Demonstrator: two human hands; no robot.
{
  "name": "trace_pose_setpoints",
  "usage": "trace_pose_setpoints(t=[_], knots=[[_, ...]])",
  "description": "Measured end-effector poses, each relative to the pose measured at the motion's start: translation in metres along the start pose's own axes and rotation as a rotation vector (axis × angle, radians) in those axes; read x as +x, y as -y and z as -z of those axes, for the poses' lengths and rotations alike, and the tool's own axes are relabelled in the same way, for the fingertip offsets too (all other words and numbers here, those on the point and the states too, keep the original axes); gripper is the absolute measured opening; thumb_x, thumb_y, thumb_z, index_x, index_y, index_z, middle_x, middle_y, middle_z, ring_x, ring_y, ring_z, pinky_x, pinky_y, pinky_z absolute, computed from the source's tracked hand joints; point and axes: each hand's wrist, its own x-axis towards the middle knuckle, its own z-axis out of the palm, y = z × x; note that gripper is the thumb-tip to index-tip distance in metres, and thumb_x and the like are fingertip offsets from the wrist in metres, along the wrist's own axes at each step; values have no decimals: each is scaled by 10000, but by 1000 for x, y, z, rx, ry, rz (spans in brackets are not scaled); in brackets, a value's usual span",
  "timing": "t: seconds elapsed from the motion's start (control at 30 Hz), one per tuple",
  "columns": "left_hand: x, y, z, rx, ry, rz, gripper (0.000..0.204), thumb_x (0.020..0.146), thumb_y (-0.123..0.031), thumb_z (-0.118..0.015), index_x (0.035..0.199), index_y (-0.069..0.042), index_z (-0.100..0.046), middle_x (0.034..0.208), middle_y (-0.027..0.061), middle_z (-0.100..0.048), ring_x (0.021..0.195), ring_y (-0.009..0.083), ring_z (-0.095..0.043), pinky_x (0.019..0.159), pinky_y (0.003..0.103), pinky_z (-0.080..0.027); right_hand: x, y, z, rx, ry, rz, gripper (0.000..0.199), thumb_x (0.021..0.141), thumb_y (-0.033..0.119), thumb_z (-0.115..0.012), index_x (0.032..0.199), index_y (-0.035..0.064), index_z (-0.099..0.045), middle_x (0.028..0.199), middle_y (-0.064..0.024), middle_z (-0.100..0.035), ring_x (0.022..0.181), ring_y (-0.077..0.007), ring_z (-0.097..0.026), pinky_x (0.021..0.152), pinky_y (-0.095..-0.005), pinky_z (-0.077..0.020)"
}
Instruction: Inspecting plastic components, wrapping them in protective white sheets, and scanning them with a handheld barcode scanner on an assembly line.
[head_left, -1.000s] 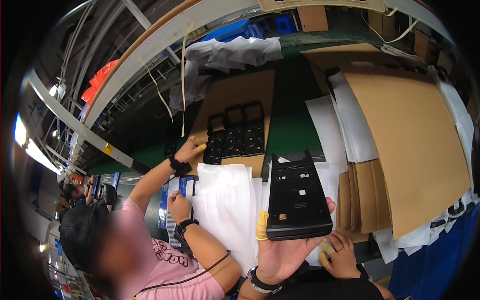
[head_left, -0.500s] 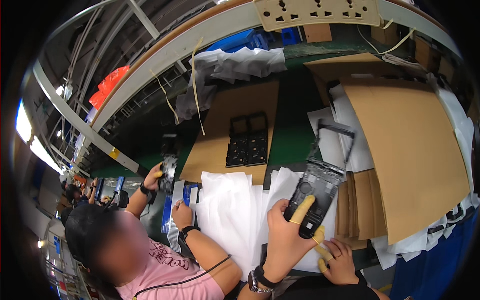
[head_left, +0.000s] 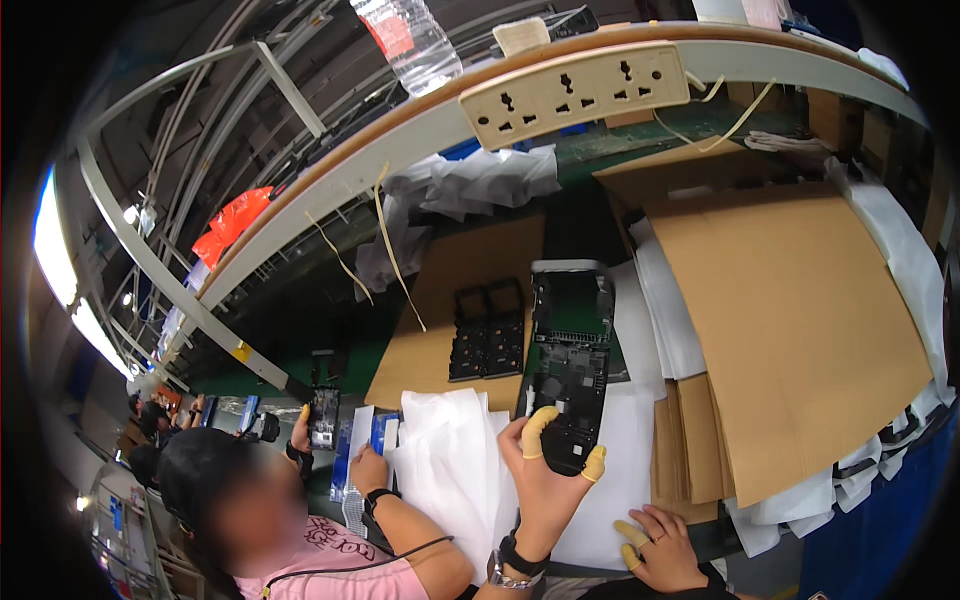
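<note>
My left hand [head_left: 545, 490], with yellow finger cots on thumb and fingers and a watch on the wrist, grips the near end of a long black plastic housing [head_left: 570, 370]. The housing lies stretched away from me, its open inner side up, over a stack of white foam sheets [head_left: 450, 470]. My right hand [head_left: 655, 550], also with yellow cots, rests on the white sheets at the table's near edge and holds nothing. Just left of the housing, two small black frames [head_left: 487, 335] lie on a brown cardboard sheet [head_left: 470, 280].
A big cardboard stack [head_left: 800, 330] fills the right side. A beige power strip [head_left: 575, 90] hangs on the overhead rail beside a clear plastic bottle [head_left: 415, 40]. At the left a co-worker in a pink shirt [head_left: 340, 570] holds a black part [head_left: 323, 415] over the green belt.
My left hand has lowered the black housing from close before my face and stretched it out over the white sheets. The co-worker's far hand has pulled back from the black frames.
</note>
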Motion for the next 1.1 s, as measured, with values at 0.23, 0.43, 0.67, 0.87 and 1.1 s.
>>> trace_pose_setpoints(t=[0.23, 0.43, 0.67, 0.87, 1.1], knots=[[89, 6, -50, -165, 178, 199, 524, 835, -332, -571, 1234, -43, -393, 1057, 264, -423, 980, 374, -436, 898, 383, -359, 4, 1, 4, 13, -42, -2, 336, 819, 250, -544, 1137, 151, -588, 1204, -59, -495, 1171, -246, -403, 971, -419, -311], [141, 85, -92, 160, 195, 227, 546, 826, -340, -536, 1227, 15, -436, 1098, 339, -410, 957, 437, -482, 872, 412, -397, 10, 3, 2, -15, -63, 29, 340, 817, 266, -556, 1130, 140, -595, 1193, -53, -502, 1161, -236, -419, 984, -404, -307], [137, 144, -101, 294, 292, 374, 545, 866, -397, -463, 1264, -28, -410, 1137, 334, -401, 975, 470, -493, 881, 478, -398, -2, 5, -2, 35, -170, 30, 346, 800, 164, -571, 1142, 116, -555, 1175, -115, -513, 1159, -294, -430, 949, -452, -337], [140, 157, -98, 401, 183, 337, 515, 853, -391, -484, 1226, -38, -455, 1097, 307, -432, 977, 440, -490, 873, 483, -392, -1, 3, -4, 21, -193, 38, 359, 788, 161, -582, 1144, 121, -551, 1171, -118, -512, 1157, -293, -430, 950, -456, -335], [156, 209, -84, 693, 72, 578, 559, 814, -384, -535, 1232, -26, -434, 1224, 377, -343, 1169, 480, -347, 969, 537, -283, 9, 9, -7, 69, -178, 52, 368, 786, 165, -589, 1148, 118, -542, 1180, -116, -501, 1157, -300, -426, 963, -455, -327]])
